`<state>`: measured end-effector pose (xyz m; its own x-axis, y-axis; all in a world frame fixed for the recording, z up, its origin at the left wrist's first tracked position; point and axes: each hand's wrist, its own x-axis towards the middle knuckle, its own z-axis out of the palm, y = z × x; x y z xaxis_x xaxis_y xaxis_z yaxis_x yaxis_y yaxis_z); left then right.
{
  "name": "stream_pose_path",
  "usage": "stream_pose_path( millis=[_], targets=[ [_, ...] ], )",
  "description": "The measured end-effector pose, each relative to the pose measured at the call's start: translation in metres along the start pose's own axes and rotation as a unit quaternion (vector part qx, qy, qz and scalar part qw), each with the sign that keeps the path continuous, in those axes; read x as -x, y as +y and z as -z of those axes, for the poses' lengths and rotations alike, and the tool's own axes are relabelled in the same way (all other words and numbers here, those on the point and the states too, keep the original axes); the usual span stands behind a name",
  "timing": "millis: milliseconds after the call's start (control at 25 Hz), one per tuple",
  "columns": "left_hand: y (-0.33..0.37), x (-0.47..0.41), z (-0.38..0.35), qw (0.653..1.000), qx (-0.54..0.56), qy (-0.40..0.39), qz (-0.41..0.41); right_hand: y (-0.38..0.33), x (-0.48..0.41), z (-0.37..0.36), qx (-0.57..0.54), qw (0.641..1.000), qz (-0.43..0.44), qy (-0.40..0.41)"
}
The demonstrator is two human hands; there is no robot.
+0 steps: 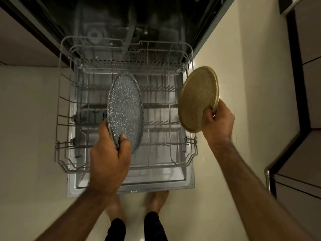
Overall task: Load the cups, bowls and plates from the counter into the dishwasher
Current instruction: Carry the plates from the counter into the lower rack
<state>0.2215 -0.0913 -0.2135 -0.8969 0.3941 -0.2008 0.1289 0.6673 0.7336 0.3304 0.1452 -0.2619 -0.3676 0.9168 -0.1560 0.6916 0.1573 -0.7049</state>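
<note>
Left hand [111,159] gripping a grey speckled plate [125,110] by its lower rim, tilted on edge above the pulled-out lower rack [59,119] of the open dishwasher [121,23], right hand [219,121] pinching a golden plate [198,98] just beside the rack's right side, bare feet on the floor [31,119]

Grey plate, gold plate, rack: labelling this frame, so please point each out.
grey plate [126,108], head view, centre of speckled face.
gold plate [198,98], head view, centre of face.
rack [65,117], head view, left wall wire.
</note>
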Motion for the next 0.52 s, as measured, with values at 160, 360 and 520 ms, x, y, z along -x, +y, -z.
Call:
stream_pose_path(
  millis=[160, 360, 520],
  targets=[
    [-0.007, -0.002, -0.014, 1.000, 0.017, -0.009, -0.024, 0.016, -0.016, -0.020, 0.019, 1.000, 0.015, 0.005],
    [-0.015, -0.003, -0.020, 0.999, 0.024, -0.004, -0.032, 0.028, -0.022, -0.038, 0.008, 0.999, 0.026, -0.019],
    [-0.020, -0.002, -0.024, 0.999, 0.026, -0.001, -0.036, 0.041, -0.025, -0.053, 0.008, 0.999, 0.028, -0.030]
  ],
)
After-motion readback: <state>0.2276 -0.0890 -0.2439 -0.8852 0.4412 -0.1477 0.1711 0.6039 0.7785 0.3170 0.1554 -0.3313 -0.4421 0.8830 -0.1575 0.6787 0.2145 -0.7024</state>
